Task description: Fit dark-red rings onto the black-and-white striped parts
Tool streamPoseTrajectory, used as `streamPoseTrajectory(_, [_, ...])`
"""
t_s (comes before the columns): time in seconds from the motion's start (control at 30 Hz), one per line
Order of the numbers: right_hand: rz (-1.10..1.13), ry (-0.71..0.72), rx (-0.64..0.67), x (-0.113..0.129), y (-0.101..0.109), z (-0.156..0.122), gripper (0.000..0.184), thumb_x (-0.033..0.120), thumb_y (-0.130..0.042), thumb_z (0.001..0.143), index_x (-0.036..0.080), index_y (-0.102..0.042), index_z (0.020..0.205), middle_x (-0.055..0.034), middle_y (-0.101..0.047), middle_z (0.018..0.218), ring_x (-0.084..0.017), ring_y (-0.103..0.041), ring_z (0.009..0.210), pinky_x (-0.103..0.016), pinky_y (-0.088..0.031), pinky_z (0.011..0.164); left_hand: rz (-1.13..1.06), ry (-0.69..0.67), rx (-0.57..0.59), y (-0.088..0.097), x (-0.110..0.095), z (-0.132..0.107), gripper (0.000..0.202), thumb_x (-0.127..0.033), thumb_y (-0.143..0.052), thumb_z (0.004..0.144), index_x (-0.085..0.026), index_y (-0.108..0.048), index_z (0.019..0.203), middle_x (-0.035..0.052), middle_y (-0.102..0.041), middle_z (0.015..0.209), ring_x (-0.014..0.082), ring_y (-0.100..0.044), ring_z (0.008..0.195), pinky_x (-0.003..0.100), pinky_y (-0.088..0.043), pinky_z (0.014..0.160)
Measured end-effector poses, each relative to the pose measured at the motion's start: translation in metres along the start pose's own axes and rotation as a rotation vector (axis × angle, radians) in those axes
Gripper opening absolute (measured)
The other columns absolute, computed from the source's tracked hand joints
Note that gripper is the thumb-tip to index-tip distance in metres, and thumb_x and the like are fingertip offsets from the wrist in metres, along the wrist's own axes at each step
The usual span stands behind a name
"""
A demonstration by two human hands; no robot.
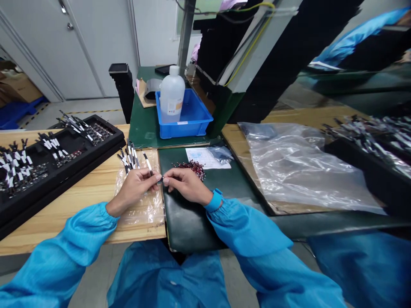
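Observation:
My left hand point(136, 188) and my right hand point(186, 185) meet at the edge of a dark green mat point(189, 218), fingertips pinched together on one small dark part point(160, 179). The left hand rests over a clear plastic sheet point(144, 209) on the wooden bench. Several black-and-white strip parts point(130, 158) lie just beyond the left hand. A small heap of tiny dark red pieces point(192, 167) sits just beyond the right hand, beside a white paper slip point(205, 157). Both sleeves are blue.
A black tray point(105, 145) filled with strip parts stretches along the left. A blue bin point(199, 122) holding a white bottle point(171, 96) stands behind. A big clear plastic bag point(295, 167) lies to the right, with another black tray point(369, 145) at far right.

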State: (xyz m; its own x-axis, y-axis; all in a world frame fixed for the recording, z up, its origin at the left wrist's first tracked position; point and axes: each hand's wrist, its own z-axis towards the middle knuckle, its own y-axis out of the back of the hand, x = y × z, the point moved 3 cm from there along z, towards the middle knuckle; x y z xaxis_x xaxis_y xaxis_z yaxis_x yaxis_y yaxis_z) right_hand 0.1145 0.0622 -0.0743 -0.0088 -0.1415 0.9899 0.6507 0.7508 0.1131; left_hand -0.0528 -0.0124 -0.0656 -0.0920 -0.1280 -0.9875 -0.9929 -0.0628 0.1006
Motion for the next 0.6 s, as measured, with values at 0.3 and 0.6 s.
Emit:
streamPoseTrajectory(0.3, [-0.122,0.142,-0.177,-0.0019,0.0074,-0.0025,0.035,0.030,-0.065,0.091,0.018,-0.062,0.124,-0.0029,-0.073,0.088,-0.014,-0.066,0.076,-0.030,-0.054,0.076,0.000,-0.030,-0.062,-0.0022,0.0000,0.0001,0.037,-0.049,-0.076,0.079,-0.014,-0.073,0.093,0.0016,-0.067,0.063,0.0127,-0.060,0.053,0.024,-0.048,0.054])
streamPoseTrajectory(0.6, [-0.320,0.254,-0.165,0.0030,0.0016,-0.0076,0.030,0.024,-0.061,0.094,0.020,-0.061,0.124,-0.0037,-0.077,0.092,-0.016,-0.071,0.083,-0.029,-0.055,0.078,0.074,-0.023,-0.029,-0.0036,-0.0016,-0.0017,0.035,-0.049,-0.073,0.082,-0.015,-0.073,0.086,0.0015,-0.066,0.063,0.0130,-0.060,0.054,0.024,-0.047,0.055])
